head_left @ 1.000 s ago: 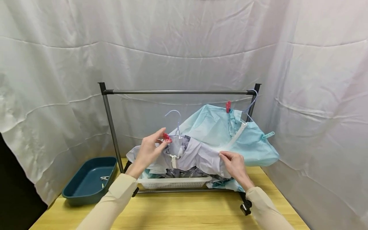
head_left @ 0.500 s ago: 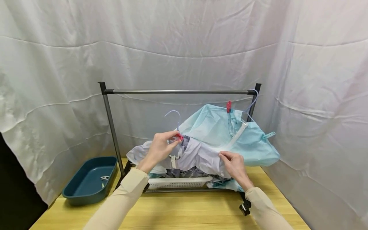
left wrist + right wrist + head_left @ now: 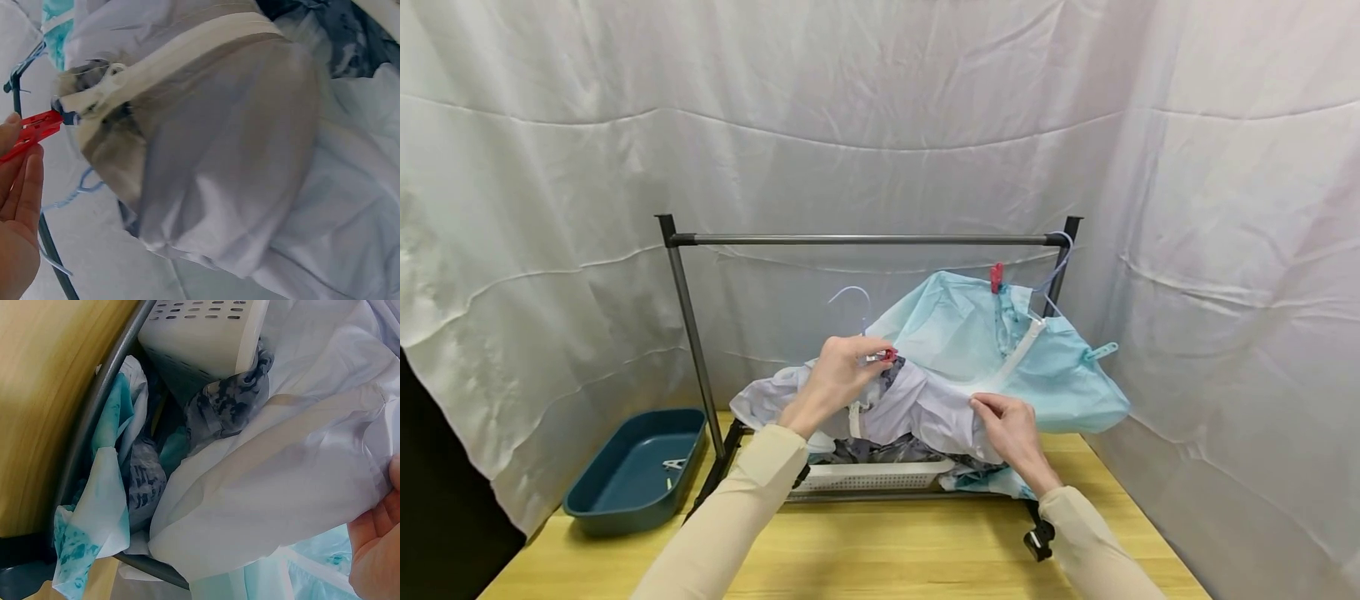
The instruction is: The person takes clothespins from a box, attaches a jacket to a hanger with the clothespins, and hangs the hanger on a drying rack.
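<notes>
The desk (image 3: pixel 880 546) spreads below the fingers. On it stands a metal clothes rack (image 3: pixel 850 240), its top bar above and beyond both hands. Past the right fingers hangs a turquoise garment (image 3: pixel 955 329). Between the hands is the pale lavender garment (image 3: pixel 917 404) being worked on, with a white perforated basket (image 3: pixel 872 477) under it. A lilac hanger (image 3: pixel 869 308) pokes its hook up just behind the left fingers, below the bar. The right hand (image 3: pixel 1013 429) pinches the lavender cloth; the left hand (image 3: pixel 833 379) grips a red clothespin (image 3: pixel 39 130).

From here, the step looks like pegging this garment to its hanger. The pin's tip meets the garment's edge, though I can't tell whether it has bitten. I'd say the next move calls for seating it firmly, the right fingers steadying the cloth, before letting go.
</notes>
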Tool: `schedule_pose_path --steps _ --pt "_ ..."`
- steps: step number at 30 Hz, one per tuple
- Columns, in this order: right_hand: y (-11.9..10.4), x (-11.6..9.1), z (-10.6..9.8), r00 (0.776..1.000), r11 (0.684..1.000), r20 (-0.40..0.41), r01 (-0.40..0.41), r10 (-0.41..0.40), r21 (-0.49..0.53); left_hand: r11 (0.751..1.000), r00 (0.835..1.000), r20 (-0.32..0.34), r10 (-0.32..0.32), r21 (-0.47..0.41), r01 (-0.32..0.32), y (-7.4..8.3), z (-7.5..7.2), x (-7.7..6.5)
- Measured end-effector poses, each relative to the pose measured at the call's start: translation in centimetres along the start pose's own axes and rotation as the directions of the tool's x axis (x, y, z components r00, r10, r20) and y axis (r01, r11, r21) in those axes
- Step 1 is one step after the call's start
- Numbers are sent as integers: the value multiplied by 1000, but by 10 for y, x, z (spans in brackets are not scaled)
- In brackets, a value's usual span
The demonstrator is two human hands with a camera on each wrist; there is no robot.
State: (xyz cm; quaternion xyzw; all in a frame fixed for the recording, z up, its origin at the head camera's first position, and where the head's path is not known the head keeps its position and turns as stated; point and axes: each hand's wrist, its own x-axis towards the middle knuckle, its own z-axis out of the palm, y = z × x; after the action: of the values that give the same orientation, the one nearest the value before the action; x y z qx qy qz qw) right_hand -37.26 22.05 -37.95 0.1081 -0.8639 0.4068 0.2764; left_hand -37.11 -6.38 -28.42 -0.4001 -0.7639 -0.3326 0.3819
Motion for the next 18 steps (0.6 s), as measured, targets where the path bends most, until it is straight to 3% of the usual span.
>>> schedule_pose_path --steps 4,8,11,18 --pt "0 0 0 1000 1000 1 -13 13 -1 1000 1000 9 19 12 -19 7 3 9" --pt "-1 0 -1 1000 1000 -7 -2 2 -7 999 993 115 -27 -15 28 14 5 18" --pt "-1 0 0 1000 1000 -7 9 -9 -11 999 979 199 -47 15 44 19 9 25" --pt "-3 1 2 1000 1000 -17 15 -15 4 990 937 349 -22 136 -28 25 18 41"
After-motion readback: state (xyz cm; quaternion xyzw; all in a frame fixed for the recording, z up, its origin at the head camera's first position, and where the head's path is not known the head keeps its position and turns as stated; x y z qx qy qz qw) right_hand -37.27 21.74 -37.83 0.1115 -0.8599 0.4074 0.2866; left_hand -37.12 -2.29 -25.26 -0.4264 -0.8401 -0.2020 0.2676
